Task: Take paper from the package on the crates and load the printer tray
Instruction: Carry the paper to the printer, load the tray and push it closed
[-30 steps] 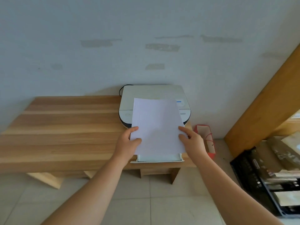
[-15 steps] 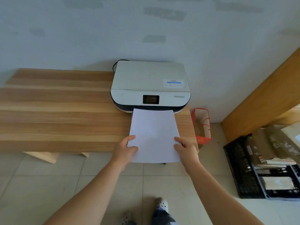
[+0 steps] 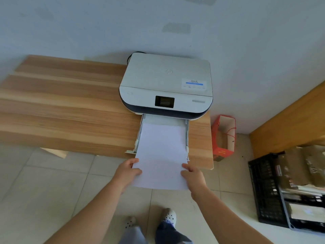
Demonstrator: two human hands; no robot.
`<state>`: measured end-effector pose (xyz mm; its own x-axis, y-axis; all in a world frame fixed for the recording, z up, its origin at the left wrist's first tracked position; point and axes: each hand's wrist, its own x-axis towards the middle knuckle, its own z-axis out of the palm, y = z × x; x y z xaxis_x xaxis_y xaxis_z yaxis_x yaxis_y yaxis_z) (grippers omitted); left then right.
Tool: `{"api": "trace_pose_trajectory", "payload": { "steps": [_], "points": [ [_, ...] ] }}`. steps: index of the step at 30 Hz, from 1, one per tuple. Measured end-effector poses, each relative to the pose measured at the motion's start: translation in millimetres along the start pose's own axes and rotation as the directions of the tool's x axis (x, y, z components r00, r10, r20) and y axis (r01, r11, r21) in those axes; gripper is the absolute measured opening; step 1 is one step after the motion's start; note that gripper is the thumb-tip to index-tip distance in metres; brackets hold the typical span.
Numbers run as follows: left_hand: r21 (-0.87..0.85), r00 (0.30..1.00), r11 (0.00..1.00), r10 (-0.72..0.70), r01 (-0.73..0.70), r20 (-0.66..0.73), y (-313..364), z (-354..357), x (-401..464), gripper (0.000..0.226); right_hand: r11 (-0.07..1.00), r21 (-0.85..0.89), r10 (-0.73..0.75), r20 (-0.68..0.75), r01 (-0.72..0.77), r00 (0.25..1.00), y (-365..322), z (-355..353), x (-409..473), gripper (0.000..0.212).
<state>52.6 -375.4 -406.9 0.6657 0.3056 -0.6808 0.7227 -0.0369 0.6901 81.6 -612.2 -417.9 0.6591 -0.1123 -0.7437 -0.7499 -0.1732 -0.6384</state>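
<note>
While gripping a stack of white paper (image 3: 161,152) at its near corners, left hand (image 3: 127,173) pinching the left edge, thumb on top, fingers beneath; right hand (image 3: 193,175) pinching the right edge likewise; far end of the sheets lying between the side guides of the pulled-out tray (image 3: 186,136), near end overhanging the table (image 3: 61,110) edge; tray jutting from the front of a white printer (image 3: 166,85) set against the wall; red paper bag (image 3: 223,136) on the floor just beside the table; black crates (image 3: 267,189) to the right holding packages, contents blurred.

Red paper bag (image 3: 223,136) beside wooden table (image 3: 70,110)
</note>
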Motion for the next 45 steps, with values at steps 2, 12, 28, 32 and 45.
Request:
{"api": "trace_pose_trajectory", "payload": {
  "steps": [2, 12, 28, 32, 45],
  "points": [
    [-0.018, 1.000, 1.000, -0.001, 0.001, -0.004, -1.2, -1.4, 0.4, 0.051, 0.998, 0.053, 0.023, -0.008, -0.022, 1.000, 1.5, 0.6, 3.2, 0.037],
    [0.022, 0.999, 0.999, 0.039, -0.040, 0.033, 12.8, -8.9, 27.7, 0.047, 0.994, 0.105, 0.033, -0.087, -0.024, 0.996, -9.7, 14.1, 9.0, 0.036],
    [0.163, 0.995, 0.984, 0.083, -0.073, -0.052, 66.8, -3.2, 99.3, 0.039, 0.999, -0.010, 0.039, -0.071, -0.040, 0.997, -79.2, 23.4, 73.2, 0.036],
    [0.216, 0.990, 0.970, 0.130, -0.114, -0.059, 74.9, 2.1, 110.5, 0.037, 0.994, -0.080, -0.077, -0.065, 0.071, 0.995, -92.0, 24.1, 86.9, 0.036],
    [0.455, 0.966, 0.861, 0.258, -0.225, -0.010, 88.3, 5.4, 119.0, 0.032, 0.953, -0.279, -0.115, 0.022, 0.117, 0.993, -110.8, 13.2, 99.5, 0.043]
  ]
}}
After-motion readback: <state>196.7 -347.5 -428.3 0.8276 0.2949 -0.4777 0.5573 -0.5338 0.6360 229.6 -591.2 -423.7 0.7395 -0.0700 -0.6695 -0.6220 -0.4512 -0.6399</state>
